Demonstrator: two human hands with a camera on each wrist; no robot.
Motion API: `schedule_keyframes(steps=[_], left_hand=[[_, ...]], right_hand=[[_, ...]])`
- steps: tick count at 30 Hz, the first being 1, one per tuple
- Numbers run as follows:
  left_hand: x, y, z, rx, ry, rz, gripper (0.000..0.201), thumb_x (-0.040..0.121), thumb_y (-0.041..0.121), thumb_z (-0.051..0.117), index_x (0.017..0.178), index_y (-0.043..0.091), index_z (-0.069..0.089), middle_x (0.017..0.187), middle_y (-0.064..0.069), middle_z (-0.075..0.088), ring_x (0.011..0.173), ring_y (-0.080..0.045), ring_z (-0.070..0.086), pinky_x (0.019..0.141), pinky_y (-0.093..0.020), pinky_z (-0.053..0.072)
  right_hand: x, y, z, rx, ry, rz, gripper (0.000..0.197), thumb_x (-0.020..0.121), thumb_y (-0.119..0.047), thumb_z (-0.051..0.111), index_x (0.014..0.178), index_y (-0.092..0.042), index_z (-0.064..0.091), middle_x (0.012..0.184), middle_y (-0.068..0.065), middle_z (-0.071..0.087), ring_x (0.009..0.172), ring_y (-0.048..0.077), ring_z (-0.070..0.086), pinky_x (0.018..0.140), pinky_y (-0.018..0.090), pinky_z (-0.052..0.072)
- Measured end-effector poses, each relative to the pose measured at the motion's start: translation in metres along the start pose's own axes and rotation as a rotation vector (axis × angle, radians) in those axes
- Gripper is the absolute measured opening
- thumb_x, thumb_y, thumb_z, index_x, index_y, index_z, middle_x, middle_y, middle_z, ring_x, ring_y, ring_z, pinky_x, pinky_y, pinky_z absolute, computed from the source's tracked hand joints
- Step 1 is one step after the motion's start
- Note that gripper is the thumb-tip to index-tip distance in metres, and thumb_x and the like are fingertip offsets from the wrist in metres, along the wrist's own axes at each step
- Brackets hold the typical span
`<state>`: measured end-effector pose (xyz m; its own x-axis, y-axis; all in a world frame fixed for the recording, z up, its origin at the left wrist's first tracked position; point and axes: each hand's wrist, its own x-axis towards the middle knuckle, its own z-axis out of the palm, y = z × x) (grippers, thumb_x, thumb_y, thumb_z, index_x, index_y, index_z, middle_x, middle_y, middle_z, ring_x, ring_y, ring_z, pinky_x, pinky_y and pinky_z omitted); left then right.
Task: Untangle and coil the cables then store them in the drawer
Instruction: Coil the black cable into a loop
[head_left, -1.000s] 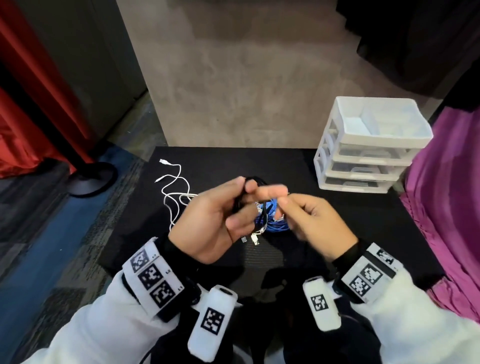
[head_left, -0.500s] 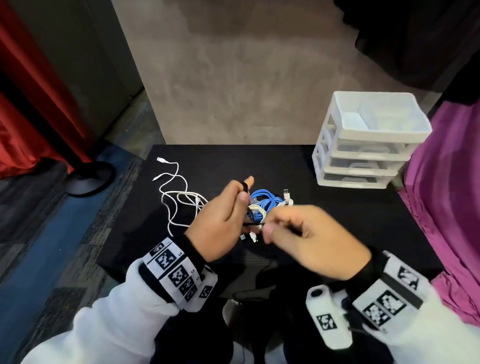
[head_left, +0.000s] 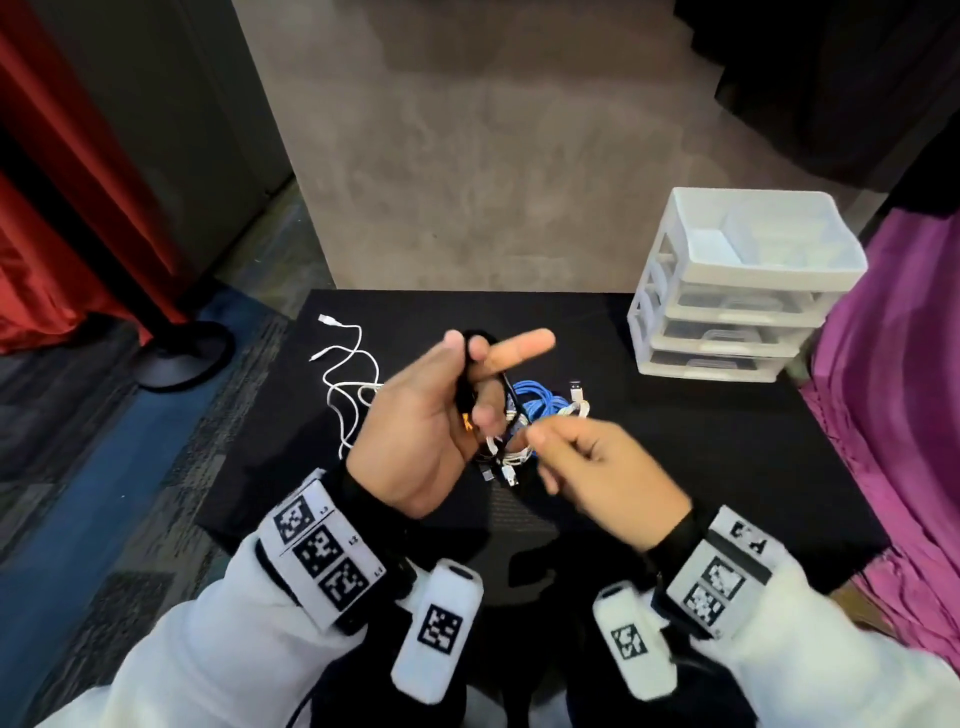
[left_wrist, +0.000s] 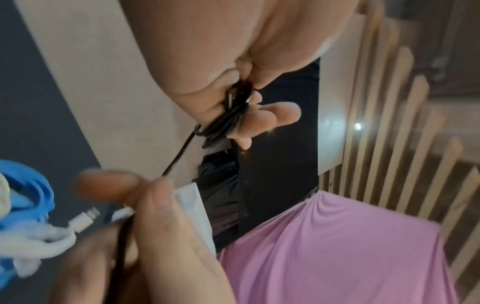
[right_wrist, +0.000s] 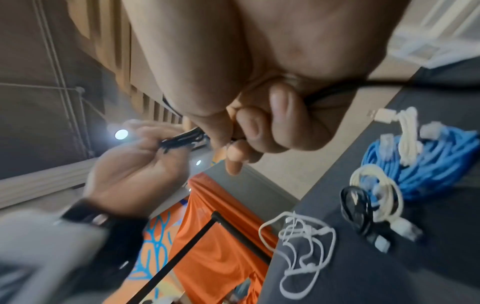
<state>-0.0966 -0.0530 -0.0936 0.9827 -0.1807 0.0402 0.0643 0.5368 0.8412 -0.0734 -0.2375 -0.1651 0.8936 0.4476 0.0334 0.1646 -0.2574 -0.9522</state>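
My left hand (head_left: 470, 387) holds a small coil of black cable (left_wrist: 228, 116) between thumb and curled fingers, index finger pointing right. A free strand of that black cable (left_wrist: 179, 156) runs to my right hand (head_left: 540, 441), which pinches it between thumb and fingers just right of and below the left hand. Both hands hover above the black table (head_left: 701, 441). Under them lie a coiled blue cable (right_wrist: 426, 162), a cream-white coiled cable (right_wrist: 384, 191) and a small black coil (right_wrist: 355, 207). A loose thin white cable (head_left: 348, 379) sprawls at the left. The white drawer unit (head_left: 737, 291) stands at the table's back right, drawers closed.
Pink cloth (head_left: 904, 415) hangs along the table's right edge. A black stand base (head_left: 182, 353) sits on the floor to the left, beside red curtains (head_left: 57, 208). A grey wall panel (head_left: 493, 156) rises behind the table.
Both hands rose a little from the pile. My left index finger straightened out to the right, and my right hand shifted right, drawing the black strand out from the coil.
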Motion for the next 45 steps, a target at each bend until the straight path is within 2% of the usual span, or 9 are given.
schedule_keyframes(steps=[6,12,16,19,22,28,34,38,45], left_hand=[[0.014,-0.016,-0.016,0.544,0.213,0.235,0.028,0.111,0.029,0.030,0.092,0.013,0.043,0.134,-0.013,0.065,0.084,-0.024,0.075,0.076,-0.040,0.062],[0.007,-0.037,-0.029,1.213,-0.021,0.193,0.036,0.105,0.052,0.030,0.091,0.022,0.043,0.102,0.000,0.074,0.092,-0.016,0.074,0.077,-0.043,0.056],[-0.003,-0.032,-0.011,1.040,-0.188,-0.055,0.038,0.112,0.031,0.030,0.093,0.009,0.056,0.060,0.023,0.061,0.047,0.000,0.047,0.054,-0.028,0.039],[-0.010,-0.029,-0.006,0.689,-0.286,-0.184,0.045,0.110,0.028,0.029,0.101,-0.009,0.053,0.097,0.002,0.078,0.040,-0.008,0.036,0.047,-0.026,0.037],[-0.012,-0.022,-0.007,0.417,-0.281,-0.176,0.033,0.108,0.027,0.033,0.087,0.007,0.048,0.111,-0.027,0.072,0.039,-0.007,0.028,0.044,-0.021,0.036],[-0.002,0.009,-0.011,-0.127,-0.034,-0.053,0.032,0.109,0.033,0.027,0.087,0.018,0.046,0.136,-0.017,0.064,0.048,-0.002,0.040,0.055,-0.018,0.046],[0.011,-0.015,-0.022,0.491,0.218,0.202,0.026,0.111,0.026,0.032,0.100,0.006,0.045,0.138,-0.005,0.063,0.083,-0.023,0.076,0.081,-0.043,0.062],[-0.002,-0.035,-0.035,1.168,0.019,0.148,0.018,0.108,0.037,0.037,0.092,0.032,0.043,0.070,0.012,0.065,0.059,-0.008,0.065,0.063,-0.042,0.054],[-0.023,-0.026,-0.005,0.541,-0.301,-0.141,0.042,0.106,0.032,0.028,0.096,0.007,0.060,0.096,-0.004,0.076,0.040,-0.010,0.034,0.049,-0.025,0.040]], right_hand=[[-0.027,-0.011,0.027,-0.025,-0.159,-0.002,0.020,0.109,-0.025,0.051,0.106,-0.014,0.068,0.062,0.009,0.052,0.059,0.015,0.047,0.063,0.035,0.044],[-0.021,-0.049,-0.013,-0.303,-0.090,-0.137,0.014,0.100,-0.020,0.066,0.087,-0.020,0.071,0.064,-0.007,0.064,0.060,0.012,0.055,0.064,0.034,0.048],[-0.010,-0.054,-0.038,-0.256,0.075,-0.173,0.024,0.079,-0.026,0.089,0.076,-0.018,0.067,0.063,0.000,0.063,0.058,0.016,0.051,0.061,0.034,0.046],[-0.002,-0.043,-0.052,-0.141,0.116,-0.170,0.032,0.073,-0.030,0.092,0.076,-0.014,0.065,0.062,0.014,0.052,0.059,0.016,0.041,0.059,0.031,0.036],[0.000,-0.022,-0.049,0.008,0.088,-0.121,0.024,0.087,-0.035,0.076,0.079,-0.013,0.070,0.062,0.016,0.048,0.060,0.016,0.040,0.060,0.027,0.034],[-0.019,0.027,-0.007,-0.031,0.058,0.015,0.035,0.103,-0.044,0.052,0.089,-0.022,0.076,0.058,-0.001,0.054,0.052,0.002,0.044,0.059,0.015,0.035],[-0.048,0.007,0.034,-0.185,-0.145,-0.044,0.024,0.106,-0.035,0.057,0.090,-0.027,0.072,0.064,0.006,0.056,0.061,0.018,0.052,0.070,0.042,0.049],[-0.041,-0.030,0.008,-0.178,-0.040,-0.146,0.019,0.100,-0.025,0.060,0.082,-0.022,0.067,0.068,0.007,0.062,0.066,0.025,0.057,0.070,0.045,0.050],[-0.014,-0.026,-0.044,-0.003,0.100,-0.145,0.009,0.094,-0.019,0.075,0.086,-0.015,0.075,0.067,0.018,0.051,0.065,0.017,0.045,0.068,0.031,0.040]])
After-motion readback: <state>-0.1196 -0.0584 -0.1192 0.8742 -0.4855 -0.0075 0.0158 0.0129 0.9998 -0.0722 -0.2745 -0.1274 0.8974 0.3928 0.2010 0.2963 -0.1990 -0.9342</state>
